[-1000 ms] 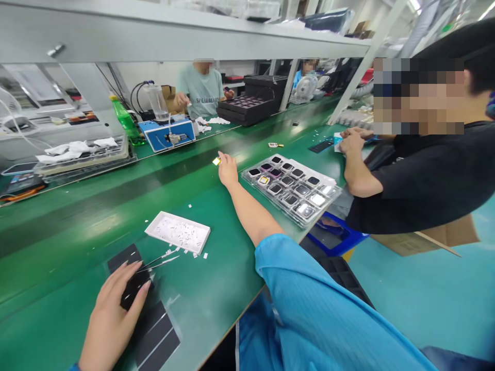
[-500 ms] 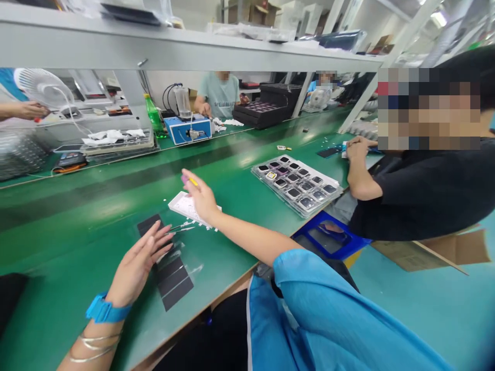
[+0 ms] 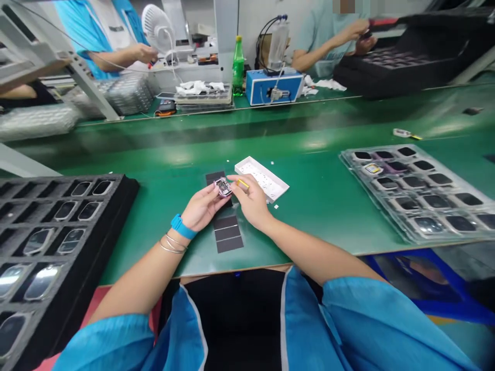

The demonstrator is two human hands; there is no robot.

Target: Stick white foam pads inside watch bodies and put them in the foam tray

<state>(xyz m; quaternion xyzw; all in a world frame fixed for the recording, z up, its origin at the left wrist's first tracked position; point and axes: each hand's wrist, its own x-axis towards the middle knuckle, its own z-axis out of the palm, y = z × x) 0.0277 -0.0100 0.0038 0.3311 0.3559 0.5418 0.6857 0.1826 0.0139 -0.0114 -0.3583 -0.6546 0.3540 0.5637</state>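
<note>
A small smartwatch case [image 3: 223,187] with a purplish rim and bare electronics showing sits between my two hands above the green bench. My left hand [image 3: 201,208] is closed around its left and lower edge, thumb on top. At its right edge the thumb and fingers of my right hand [image 3: 253,203] are pinched together. A yellow strip [image 3: 243,184] shows at those right fingers; whether it is joined to the case I cannot tell. Black rectangular pieces [image 3: 228,234] lie in a column beneath my hands, partly covered. Just behind my right hand is a white shallow tray [image 3: 280,189] with tiny pieces.
To the left stands a black foam tray [image 3: 116,226] with watch cases in slots. A clear plastic tray [image 3: 390,219] of dark watch parts lies right. Along the back are a blue machine [image 3: 253,88], a green bottle [image 3: 238,67] and a fan [image 3: 157,23]. Co-workers sit opposite.
My view has swung left, bringing the foam tray in. Both hands, apart and outstretched before, have come together on the watch case. The yellow strip was at my right hand before too.
</note>
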